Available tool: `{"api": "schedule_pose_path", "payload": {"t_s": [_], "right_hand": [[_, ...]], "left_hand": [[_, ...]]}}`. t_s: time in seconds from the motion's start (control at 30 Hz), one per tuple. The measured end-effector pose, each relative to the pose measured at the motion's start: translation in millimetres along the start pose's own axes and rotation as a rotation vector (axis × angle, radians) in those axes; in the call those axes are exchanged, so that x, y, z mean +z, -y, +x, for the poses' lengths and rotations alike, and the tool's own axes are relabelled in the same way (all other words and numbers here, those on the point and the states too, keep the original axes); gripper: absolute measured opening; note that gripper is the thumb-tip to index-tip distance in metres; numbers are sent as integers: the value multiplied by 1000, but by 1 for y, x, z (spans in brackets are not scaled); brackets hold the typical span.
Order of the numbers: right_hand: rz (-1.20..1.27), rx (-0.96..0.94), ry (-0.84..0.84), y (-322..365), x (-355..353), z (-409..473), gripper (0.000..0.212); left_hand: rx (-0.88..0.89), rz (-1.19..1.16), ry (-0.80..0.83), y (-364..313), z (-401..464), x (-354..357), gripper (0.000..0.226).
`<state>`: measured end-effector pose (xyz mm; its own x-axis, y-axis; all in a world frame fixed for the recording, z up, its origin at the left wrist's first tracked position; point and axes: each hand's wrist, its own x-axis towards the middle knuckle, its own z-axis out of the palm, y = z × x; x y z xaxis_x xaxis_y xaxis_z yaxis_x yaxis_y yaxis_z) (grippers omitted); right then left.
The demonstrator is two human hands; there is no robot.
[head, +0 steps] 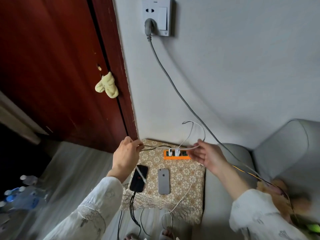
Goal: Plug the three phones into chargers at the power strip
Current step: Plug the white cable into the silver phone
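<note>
An orange power strip [176, 157] lies at the back of a small table with a floral cloth [187, 181]. Two white chargers [174, 152] stand in its sockets. A black phone [139, 178] lies at the front left with a black cable in its lower end. Face down beside it is a grey phone [163, 181]. I stretch a white cable [166, 147] between both hands above the strip. My left hand [126, 155] pinches one end, whose connector hangs over the black phone. My right hand [206, 155] holds the other part. No third phone shows.
A grey cord [173, 84] runs from the wall socket [156, 18] down past my right arm. A red-brown door [60, 75] with a yellow cloth [107, 85] on it stands at the left. A grey armchair [285, 153] sits at the right. Bottles [22, 193] lie on the floor.
</note>
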<state>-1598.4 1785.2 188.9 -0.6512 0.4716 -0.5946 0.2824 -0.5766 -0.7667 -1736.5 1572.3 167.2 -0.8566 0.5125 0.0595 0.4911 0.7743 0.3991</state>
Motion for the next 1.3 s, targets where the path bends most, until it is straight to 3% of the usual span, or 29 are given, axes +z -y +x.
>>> {"api": "schedule_pose_path", "payload": {"t_s": [0.1,0.3,0.37,0.47,0.67,0.8,0.93,1.1,1.2,1.3], "right_hand": [[-350,149,-14,-21,-11,-1,19],[-759,293,-17,-45,-26,-2,31],[-803,248,13,-44,-26,-2,35],[-579,165,99,-37,-14,1,37],[55,196,319,-17,27,12,51],[309,258,212,-3,46,18,29],[270,187,86,2,46,26,30],[51,-17,35,2,27,33,28],[-9,29,97,0,7,36,22],[-82,94,110,-5,-8,45,21]], "left_hand": [[-106,-123,70,-4,0,4,21],[-477,-1217,287,-13,-1,16,18],[-455,-1327,239,-16,-2,16,17],[-345,-1352,252,-22,-4,16,20],[-130,-1126,612,-31,-15,10,18],[-88,-1033,737,-28,-25,10,21],[-57,-889,859,-24,-33,13,18],[-82,-914,1125,-31,-44,32,27],[-127,-968,1292,-43,-46,47,31],[-172,-942,1271,-44,-42,64,33]]}}
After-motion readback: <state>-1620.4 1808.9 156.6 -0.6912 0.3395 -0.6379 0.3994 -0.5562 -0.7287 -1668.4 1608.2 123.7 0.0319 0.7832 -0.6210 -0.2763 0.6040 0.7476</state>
